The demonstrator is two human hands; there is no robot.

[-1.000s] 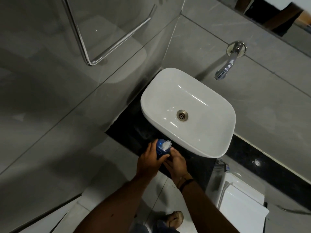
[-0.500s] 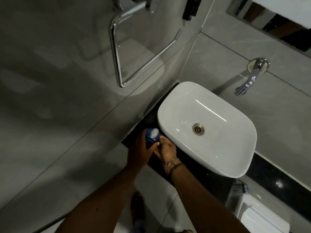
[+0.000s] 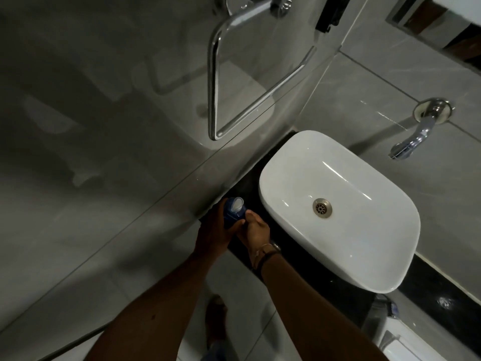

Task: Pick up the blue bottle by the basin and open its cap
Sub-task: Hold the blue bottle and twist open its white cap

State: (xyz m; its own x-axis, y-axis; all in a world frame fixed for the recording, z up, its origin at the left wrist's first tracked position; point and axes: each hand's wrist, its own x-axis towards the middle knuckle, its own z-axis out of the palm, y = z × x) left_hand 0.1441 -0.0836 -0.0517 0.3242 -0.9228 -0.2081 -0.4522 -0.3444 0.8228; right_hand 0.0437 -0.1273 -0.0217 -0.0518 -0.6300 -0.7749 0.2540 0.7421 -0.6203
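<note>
A small blue bottle with a pale, whitish cap on top is held over the black counter, just left of the white basin. My left hand wraps around the bottle's left side and underside. My right hand touches the bottle's lower right side, thumb against it. The cap's flat top tilts up and to the right. Whether the cap is lifted off the neck is too small to tell.
A chrome tap juts from the tiled wall behind the basin. A chrome rail hangs on the grey wall at the left. A white fixture sits at the lower right. A sandalled foot stands on the floor.
The view has swung left and up, so basin and hands sit further right and lower in frame. Both hands stay on the bottle beside the basin's left edge.
</note>
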